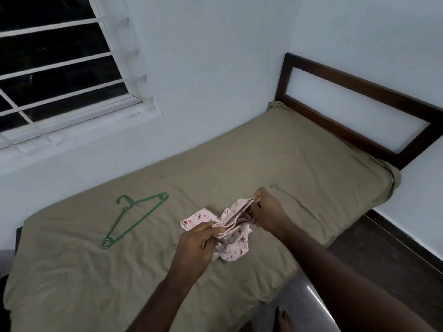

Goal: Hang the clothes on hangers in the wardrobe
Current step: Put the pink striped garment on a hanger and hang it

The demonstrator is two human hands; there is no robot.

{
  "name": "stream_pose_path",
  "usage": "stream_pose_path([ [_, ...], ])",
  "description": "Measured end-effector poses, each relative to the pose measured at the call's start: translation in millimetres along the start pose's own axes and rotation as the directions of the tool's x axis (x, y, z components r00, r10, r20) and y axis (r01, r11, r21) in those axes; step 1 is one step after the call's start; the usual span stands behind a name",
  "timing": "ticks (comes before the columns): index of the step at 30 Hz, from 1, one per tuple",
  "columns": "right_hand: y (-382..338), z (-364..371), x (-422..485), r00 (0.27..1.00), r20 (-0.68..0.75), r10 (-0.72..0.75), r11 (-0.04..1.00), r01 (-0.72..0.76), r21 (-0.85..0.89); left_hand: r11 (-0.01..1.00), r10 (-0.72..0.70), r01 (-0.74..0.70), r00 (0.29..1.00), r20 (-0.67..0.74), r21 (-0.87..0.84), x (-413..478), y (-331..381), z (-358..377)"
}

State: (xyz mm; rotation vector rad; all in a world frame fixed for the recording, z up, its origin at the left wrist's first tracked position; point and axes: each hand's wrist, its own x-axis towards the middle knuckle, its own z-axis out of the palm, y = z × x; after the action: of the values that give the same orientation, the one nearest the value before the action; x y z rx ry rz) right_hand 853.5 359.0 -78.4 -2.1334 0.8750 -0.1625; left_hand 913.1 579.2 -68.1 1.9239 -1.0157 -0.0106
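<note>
Gripping pink patterned garment (230,232) over near bed (275,168) | left hand (197,245) pinches its near edge | right hand (267,213) pinches its far edge | green hanger (130,218) lies left, well apart

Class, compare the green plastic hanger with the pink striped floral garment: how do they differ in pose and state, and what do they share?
The green plastic hanger lies flat, untouched, on the olive bedsheet; the pink striped floral garment is gripped by the left hand and right hand. The hanger is a rigid thin triangle; the garment is crumpled. Shared: both are over that bedsheet.
</note>
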Motion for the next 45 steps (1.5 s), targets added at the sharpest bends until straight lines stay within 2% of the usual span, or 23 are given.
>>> stream_pose_path([
  [3, 0.8, 2.6, -0.8, 0.984, -0.034, 0.175, 0.958, -0.162, 0.236, 1.0, 0.014, -0.014, 1.0, 0.009, -0.006, 6.1, 2.0, 1.6],
  [6, -0.1, 5.1, 2.0, 0.965, 0.023, 0.263, 0.915, -0.257, 0.31, 0.999, 0.039, -0.039, 0.999, 0.023, 0.006, 9.1, 1.8, 3.5],
  [9, -2.5, 14.2, 2.1, 0.962, 0.112, 0.25, 0.941, -0.268, 0.208, 0.998, 0.056, -0.057, 0.998, 0.025, 0.025, 9.7, 1.8, 6.9],
  [14, 4.7, 32.7, 2.7, 0.974, 0.159, 0.16, 0.986, -0.149, -0.075, 0.996, 0.071, -0.074, 0.996, 0.06, 0.046, 4.4, -5.8, 10.2],
  [18, 0.9, 8.3, 12.1, 0.989, 0.034, 0.142, 0.978, -0.135, -0.159, 0.998, 0.0, 0.004, 0.997, -0.078, 0.058, -4.1, -14.8, 4.9],
  [20, -9.4, -8.7, 19.2, 0.994, 0.034, 0.099, 0.968, -0.089, -0.234, 0.998, -0.067, 0.069, 0.99, -0.126, 0.011, -1.9, -11.8, 2.9],
  [24, -52.3, -46.1, 39.5, 0.983, 0.152, 0.104, 0.987, -0.084, -0.135, 0.984, -0.169, 0.158, 0.973, -0.158, -0.078, 45.5, -10.5, -8.5],
  [25, -69.4, -61.7, 47.2, 0.99, 0.131, 0.059, 0.991, -0.042, -0.127, 0.983, -0.172, 0.159, 0.973, -0.151, -0.094, 68.5, -6.8, -16.7],
  [28, -143.5, -128.8, 65.4, 0.985, -0.068, -0.16, 0.982, 0.152, -0.108, 0.982, -0.12, 0.095, 0.981, -0.15, -0.162, 156.8, 28.2, -62.7],
  [31, -241.8, -215.2, 56.4, 0.885, -0.165, -0.436, 0.895, 0.406, -0.187, 0.981, 0.036, -0.078, 0.973, -0.228, -0.18, 251.4, 90.5, -130.3],
  [33, -298.8, -268.6, 43.2, 0.815, -0.164, -0.556, 0.818, 0.502, -0.281, 0.968, 0.108, -0.164, 0.957, -0.269, -0.192, 302.7, 135.9, -175.4],
  [35, -340.4, -311.9, 34.2, 0.742, -0.155, -0.652, 0.716, 0.535, -0.449, 0.954, 0.156, -0.226, 0.936, -0.317, -0.195, 342.5, 177.4, -215.6],
  [37, -362.0, -339.4, 28.8, 0.706, -0.122, -0.698, 0.635, 0.53, -0.562, 0.946, 0.188, -0.259, 0.928, -0.323, -0.193, 367.2, 208.8, -243.1],
  [41, -384.4, -370.6, 22.9, 0.705, -0.039, -0.708, 0.487, 0.447, -0.75, 0.942, 0.238, -0.287, 0.937, -0.256, -0.176, 383.0, 248.1, -268.6],
  [44, -401.9, -392.7, 13.6, 0.614, -0.156, -0.774, 0.535, 0.502, -0.68, 0.906, 0.254, -0.328, 0.927, -0.274, -0.268, 386.7, 265.0, -283.9],
  [45, -406.5, -396.6, 10.0, 0.608, -0.167, -0.777, 0.552, 0.528, -0.646, 0.902, 0.253, -0.326, 0.93, -0.265, -0.283, 388.0, 267.7, -287.8],
])
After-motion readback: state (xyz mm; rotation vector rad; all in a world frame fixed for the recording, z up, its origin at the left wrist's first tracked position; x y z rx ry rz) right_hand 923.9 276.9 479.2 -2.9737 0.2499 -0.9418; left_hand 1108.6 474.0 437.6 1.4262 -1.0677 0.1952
